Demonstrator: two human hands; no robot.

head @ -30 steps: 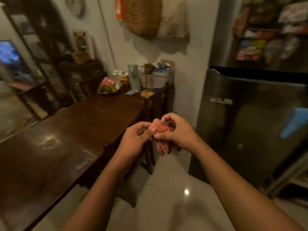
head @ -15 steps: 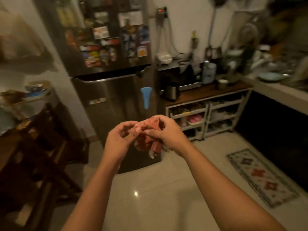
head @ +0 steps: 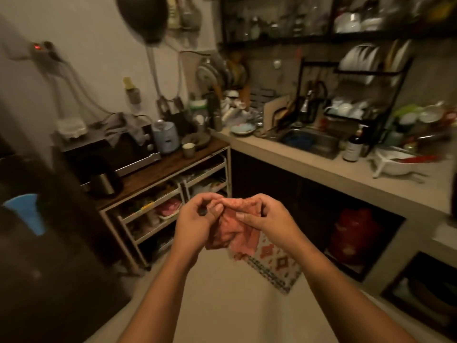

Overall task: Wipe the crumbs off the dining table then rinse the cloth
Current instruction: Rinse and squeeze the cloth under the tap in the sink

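Note:
A pink-orange cloth [head: 232,229] hangs bunched between both hands at chest height over the kitchen floor. My left hand [head: 195,222] pinches its upper left edge with thumb and curled fingers. My right hand [head: 265,219] grips the upper right part, fingers curled over the fold. The cloth's lower corner dangles free below the hands. A steel sink [head: 309,142] is set into the counter ahead to the right, well beyond the hands. The dining table is out of view.
A concrete counter [head: 371,184] runs along the right with a dish rack [head: 358,90], a bottle [head: 352,147] and a white colander [head: 398,162]. A wooden shelf unit [head: 158,184] stands ahead left, the dark fridge [head: 49,243] at left. A patterned rug [head: 274,263] lies on the floor.
The view has swung right from the dining table past the fridge to the kitchen counter and sink. Both hands kept hold of the cloth, which now hangs a little more spread out.

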